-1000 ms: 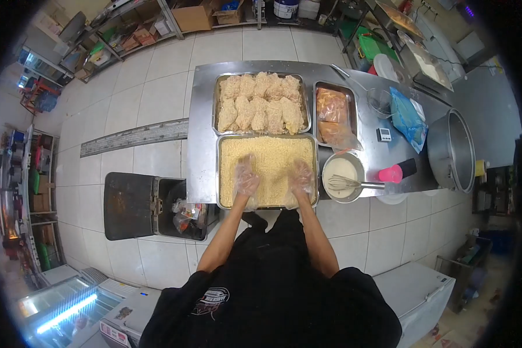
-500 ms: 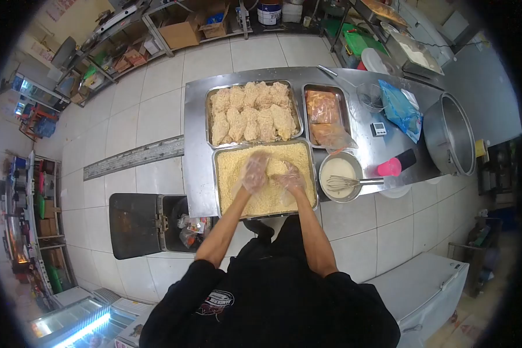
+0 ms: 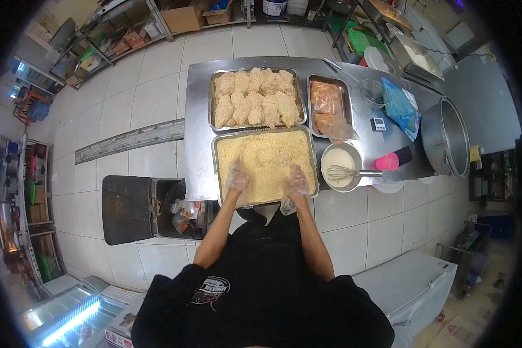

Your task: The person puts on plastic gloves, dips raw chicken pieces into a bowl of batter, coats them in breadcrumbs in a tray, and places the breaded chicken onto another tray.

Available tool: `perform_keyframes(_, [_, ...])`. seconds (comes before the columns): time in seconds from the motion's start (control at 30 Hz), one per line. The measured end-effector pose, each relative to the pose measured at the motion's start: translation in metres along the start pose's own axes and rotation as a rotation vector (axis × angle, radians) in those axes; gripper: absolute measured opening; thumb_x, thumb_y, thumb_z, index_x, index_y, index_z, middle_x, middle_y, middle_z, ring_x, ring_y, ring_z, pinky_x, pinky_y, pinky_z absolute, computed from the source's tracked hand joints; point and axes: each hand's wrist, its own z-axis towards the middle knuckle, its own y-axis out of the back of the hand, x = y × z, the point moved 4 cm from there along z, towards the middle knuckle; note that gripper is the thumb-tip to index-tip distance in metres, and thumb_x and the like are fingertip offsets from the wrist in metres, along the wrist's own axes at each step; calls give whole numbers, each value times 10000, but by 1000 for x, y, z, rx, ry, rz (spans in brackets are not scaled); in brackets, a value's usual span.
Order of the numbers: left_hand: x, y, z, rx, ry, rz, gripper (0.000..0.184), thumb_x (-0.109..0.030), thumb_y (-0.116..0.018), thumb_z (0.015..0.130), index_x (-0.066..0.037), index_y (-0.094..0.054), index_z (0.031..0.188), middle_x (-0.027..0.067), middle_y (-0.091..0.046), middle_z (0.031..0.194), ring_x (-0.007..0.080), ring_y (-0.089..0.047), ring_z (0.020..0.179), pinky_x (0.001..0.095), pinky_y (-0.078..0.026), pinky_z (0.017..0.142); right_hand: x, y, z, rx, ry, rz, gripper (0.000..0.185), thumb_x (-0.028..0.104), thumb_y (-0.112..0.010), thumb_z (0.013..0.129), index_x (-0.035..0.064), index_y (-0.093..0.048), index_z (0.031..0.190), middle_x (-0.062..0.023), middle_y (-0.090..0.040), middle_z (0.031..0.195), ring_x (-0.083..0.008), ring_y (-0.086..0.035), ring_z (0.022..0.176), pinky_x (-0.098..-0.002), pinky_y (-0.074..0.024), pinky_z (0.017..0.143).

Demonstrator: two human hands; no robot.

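Both hands wear clear plastic gloves and are over a metal tray (image 3: 216, 168) of pale yellow breadcrumbs (image 3: 267, 145). My left hand (image 3: 238, 176) is at the tray's left side, with fingers stretched toward the crumbs and slightly blurred. Near the right front part of the tray is my right hand (image 3: 296, 181), its fingers apart and nothing seen in it. Between the hands the crumbs form a low mound; whether something lies under it I cannot tell. Behind this tray, a second one holds several crumb-coated meat pieces (image 3: 255, 97) in two rows.
To the right are a tray of bagged marinated meat (image 3: 326, 98), a bowl of batter (image 3: 337, 158) with a whisk (image 3: 345, 172), a timer (image 3: 378, 124), a pink cup (image 3: 387, 162), a blue bag (image 3: 401, 107) and a large pot (image 3: 446, 136). An open bin (image 3: 130, 209) stands left of the table.
My hands have moved apart and back toward me, from the tray's middle to its left and right sides. The view has shifted slightly.
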Motion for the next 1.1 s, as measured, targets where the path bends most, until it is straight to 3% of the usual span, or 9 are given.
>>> perform_keyframes(0.23, [63,-92,-32,323,239,-109,496,-235,-429,882,9,-386,1312,146,-560,1123,241,-521,1023,341,-398,912,13,18,10,-755,804,-2753,574,-43,-569,788,100,-310,1279,-57,-574,956,-130,-569,788,-312,-528,650])
perform_keyframes(0.33, [43,-67,-39,179,232,-146,493,-219,-432,879,9,-380,1313,147,-534,1171,253,-504,1066,349,-375,949,-38,11,10,-558,832,-2948,539,-30,-569,803,90,-322,1267,-90,-545,1062,-163,-570,868,-327,-529,720])
perform_keyframes(0.43, [78,-111,-49,294,185,72,490,-202,-435,876,9,-375,1314,149,-508,1219,266,-487,1109,357,-351,985,24,10,-21,-1045,753,-2460,531,6,-580,818,85,-328,1279,-107,-509,1148,-212,-566,942,-328,-515,803])
perform_keyframes(0.53, [40,-101,-40,403,255,-29,495,-191,-440,871,14,-371,1317,154,-476,1280,278,-461,1163,368,-328,1019,-56,4,19,-1035,800,-3244,592,97,-632,791,26,-354,1308,-126,-504,1213,-206,-497,1109,-293,-381,968])
perform_keyframes(0.6, [0,-73,-31,2,189,-272,411,-151,-449,838,35,-434,1204,198,-557,934,304,-548,816,398,-449,727,-52,1,11,-841,691,-2623,584,106,-627,817,73,-326,1316,-97,-535,1104,-220,-513,1041,-325,-444,895])
perform_keyframes(0.7, [-85,6,-14,488,565,-263,566,-206,-445,846,15,-317,1350,246,-347,1369,326,-363,1257,388,-262,1066,4,-2,-1,-1263,313,-3225,600,150,-632,822,49,-314,1321,-93,-544,1086,-189,-507,1061,-311,-452,879])
perform_keyframes(0.8, [-112,5,-13,101,6,34,558,-121,-416,815,44,-304,1337,244,-420,1296,341,-440,1169,372,-324,1009,-72,-19,17,-986,689,-3038,554,204,-603,850,19,-337,1300,-110,-540,1101,-170,-582,929,-290,-501,760])
perform_keyframes(0.93, [-155,36,15,116,15,14,613,-98,-402,826,22,-219,1398,229,-265,1426,375,-238,1327,437,-177,1101,-72,-46,8,-970,879,-2521,442,235,-566,873,31,-427,1240,-118,-569,1055,-156,-623,781,-295,-511,645])
perform_keyframes(1.1, [-168,-37,34,291,-422,700,683,-153,-434,795,22,-192,1409,197,-160,1480,339,-141,1376,467,-114,1113,-55,-76,-1,-890,667,-3626,237,247,-467,907,36,-549,979,-103,-597,785,-258,-599,688,-357,-475,606])
